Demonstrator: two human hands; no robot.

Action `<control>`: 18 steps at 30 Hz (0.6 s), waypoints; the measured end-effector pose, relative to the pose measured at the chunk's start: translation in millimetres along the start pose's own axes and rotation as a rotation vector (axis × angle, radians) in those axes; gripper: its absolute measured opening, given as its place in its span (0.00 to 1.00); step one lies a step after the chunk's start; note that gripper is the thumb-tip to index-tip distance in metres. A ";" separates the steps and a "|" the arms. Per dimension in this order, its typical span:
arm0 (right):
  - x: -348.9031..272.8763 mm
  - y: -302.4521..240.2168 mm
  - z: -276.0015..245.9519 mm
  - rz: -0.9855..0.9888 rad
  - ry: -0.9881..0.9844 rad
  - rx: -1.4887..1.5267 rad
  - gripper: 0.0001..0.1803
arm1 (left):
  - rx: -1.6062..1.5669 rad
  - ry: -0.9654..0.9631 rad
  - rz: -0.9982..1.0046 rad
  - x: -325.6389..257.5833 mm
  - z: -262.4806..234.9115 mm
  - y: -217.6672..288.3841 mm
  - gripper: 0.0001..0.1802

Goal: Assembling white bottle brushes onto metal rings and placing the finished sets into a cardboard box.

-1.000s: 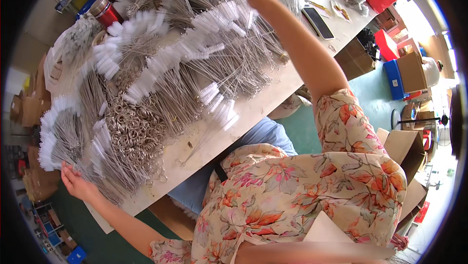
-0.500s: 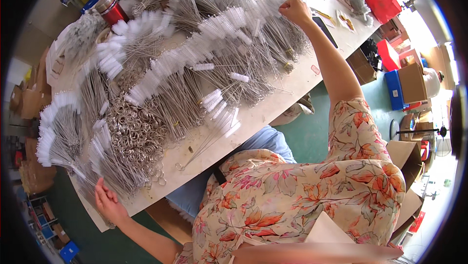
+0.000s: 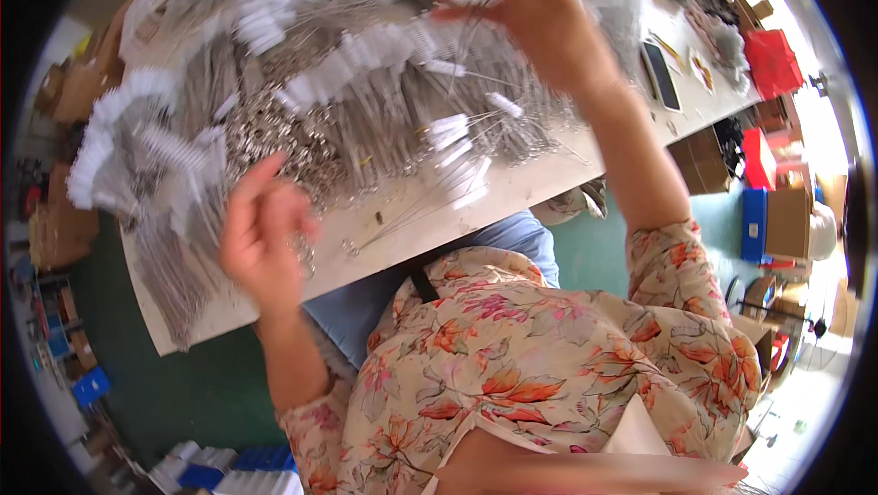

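White-bristled wire brushes with thin metal stems lie in thick rows across the table. My right hand is raised over them, blurred. Thin stems show between its thumb and fingers, so it seems to hold a few wire brushes; how many I cannot tell. My left hand hovers by the front edge, beside a heap of small metal rings that it partly covers. Its index finger points out, the others are loosely bent, and nothing shows in them. A few loose brushes lie on the near side.
The pale tabletop slopes across the view, with its near edge in front of my body. A phone lies to the right, near a red bag. Cardboard boxes and a blue crate stand on the green floor.
My right hand has come up from the far brushes, leftward and closer to me. The left hand has moved right, from the table's left corner to beside the rings. The view has shifted.
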State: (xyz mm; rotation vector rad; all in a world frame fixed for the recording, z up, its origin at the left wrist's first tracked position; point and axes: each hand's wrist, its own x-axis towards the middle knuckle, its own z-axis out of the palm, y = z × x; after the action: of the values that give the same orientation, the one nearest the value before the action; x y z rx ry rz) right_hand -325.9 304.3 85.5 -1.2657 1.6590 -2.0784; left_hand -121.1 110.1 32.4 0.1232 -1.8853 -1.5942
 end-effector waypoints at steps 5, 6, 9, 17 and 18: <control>-37.5 8.7 122.7 0.156 -0.199 -0.186 0.10 | 0.240 -0.083 0.269 6.8 25.9 -44.0 0.12; -42.1 7.8 129.7 0.072 -0.175 -0.085 0.13 | 0.094 -0.064 0.200 1.9 24.7 -36.2 0.11; -46.2 17.3 118.9 -0.107 -0.038 -0.203 0.15 | 0.070 0.240 0.405 -0.3 14.8 -15.4 0.05; -73.6 42.8 158.4 0.678 0.288 1.017 0.11 | 0.543 -0.008 0.658 -42.2 9.0 -30.1 0.14; -73.9 45.4 153.8 0.569 0.227 1.032 0.10 | 0.559 -0.137 0.668 -42.5 1.3 -22.9 0.16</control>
State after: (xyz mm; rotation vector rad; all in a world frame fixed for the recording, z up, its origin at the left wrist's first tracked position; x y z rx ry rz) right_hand -186.7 225.7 10.6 -0.2014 0.6186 -2.1874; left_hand -96.2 125.2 -6.1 -0.3530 -2.1253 -0.6295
